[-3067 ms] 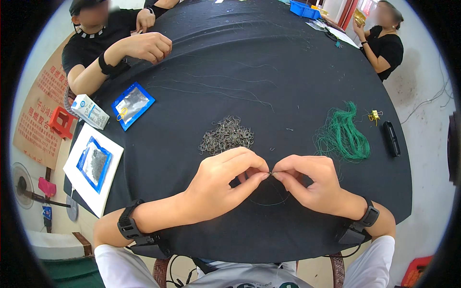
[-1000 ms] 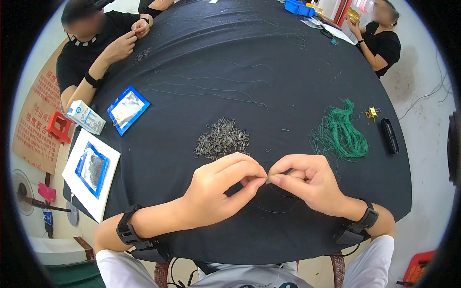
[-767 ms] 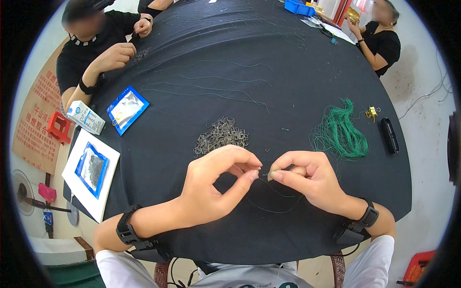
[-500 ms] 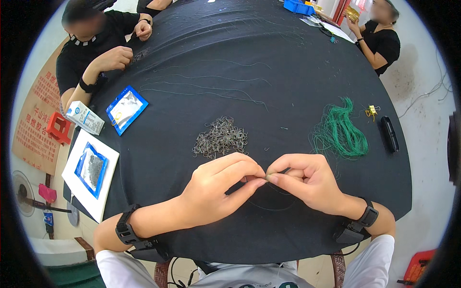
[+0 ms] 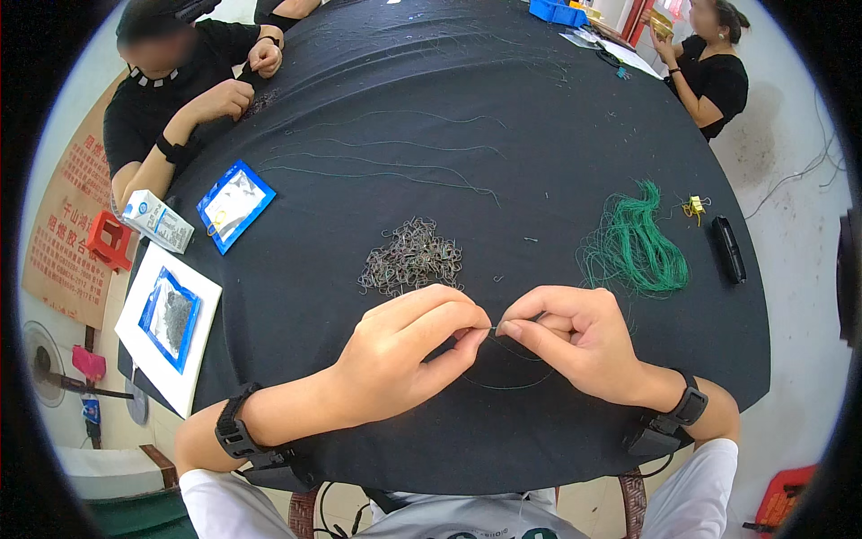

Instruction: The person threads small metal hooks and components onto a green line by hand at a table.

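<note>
Thumb and forefinger of my left hand (image 5: 409, 349) are pinched on a thin green fishing line (image 5: 512, 387), which loops down over the black cloth. Facing it across a small gap, my right hand (image 5: 579, 341) is also closed in a pinch on the line. A tiny dark bit shows at its fingertips, too small to make out. Just beyond my left hand lies a heap of small metal fish hooks (image 5: 411, 259). One loose hook (image 5: 498, 278) rests to the right of the heap. A bundle of green line (image 5: 642, 247) spreads out beyond my right hand.
Several cut lines (image 5: 386, 172) stretch across the black tablecloth (image 5: 359, 458). Blue packets (image 5: 237, 207), a small carton (image 5: 157, 221) and a white board (image 5: 193, 359) are on the left. A yellow clip (image 5: 695, 208) and black case (image 5: 728, 251) lie right. Other people are at the table.
My left fingertips have drawn slightly left, away from the right ones, opening a small gap with line across it. The right hand has hardly moved.
</note>
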The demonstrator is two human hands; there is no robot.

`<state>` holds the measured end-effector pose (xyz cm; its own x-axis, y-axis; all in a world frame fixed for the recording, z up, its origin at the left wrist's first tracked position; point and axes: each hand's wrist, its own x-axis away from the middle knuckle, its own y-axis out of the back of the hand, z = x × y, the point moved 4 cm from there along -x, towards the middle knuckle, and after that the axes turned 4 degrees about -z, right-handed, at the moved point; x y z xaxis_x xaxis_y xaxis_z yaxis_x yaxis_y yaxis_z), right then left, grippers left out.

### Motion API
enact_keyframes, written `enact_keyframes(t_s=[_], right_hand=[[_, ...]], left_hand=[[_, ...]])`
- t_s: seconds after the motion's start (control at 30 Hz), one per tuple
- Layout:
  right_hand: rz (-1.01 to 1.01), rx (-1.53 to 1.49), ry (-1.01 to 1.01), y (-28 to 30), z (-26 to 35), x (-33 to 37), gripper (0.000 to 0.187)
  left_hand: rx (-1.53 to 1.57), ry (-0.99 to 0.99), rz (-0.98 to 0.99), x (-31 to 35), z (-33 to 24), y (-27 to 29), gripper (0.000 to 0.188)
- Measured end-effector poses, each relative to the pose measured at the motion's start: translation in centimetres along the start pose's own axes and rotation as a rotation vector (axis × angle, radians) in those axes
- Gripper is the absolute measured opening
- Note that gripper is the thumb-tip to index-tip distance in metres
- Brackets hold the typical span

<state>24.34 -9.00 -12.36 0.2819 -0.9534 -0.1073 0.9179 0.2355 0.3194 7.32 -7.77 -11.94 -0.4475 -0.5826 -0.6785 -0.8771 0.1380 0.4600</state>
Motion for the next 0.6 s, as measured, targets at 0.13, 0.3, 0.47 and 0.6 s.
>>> enact_keyframes(t_s=[0.13, 0.3, 0.47, 0.6], right_hand=[[-0.005, 0.015, 0.011, 0.0, -0.1, 0.0, 0.006], [-0.008, 0.01, 0.008, 0.1, -0.1, -0.1, 0.006], [-0.028, 0.112, 0.032, 0.5, 0.1, -0.1, 0.011], [-0.21, 0.445, 0.397, 2.1, 2.9, -0.8, 0.017]], left_hand=[[0.002, 0.039, 0.007, 0.0, -0.1, 0.1, 0.016], [-0.039, 0.028, 0.01, -0.1, -0.1, 0.2, 0.016], [-0.053, 0.07, 0.011, -0.2, 0.0, 0.3, 0.014], [0.025, 0.256, 0.019, -0.2, 0.6, 0.3, 0.01]])
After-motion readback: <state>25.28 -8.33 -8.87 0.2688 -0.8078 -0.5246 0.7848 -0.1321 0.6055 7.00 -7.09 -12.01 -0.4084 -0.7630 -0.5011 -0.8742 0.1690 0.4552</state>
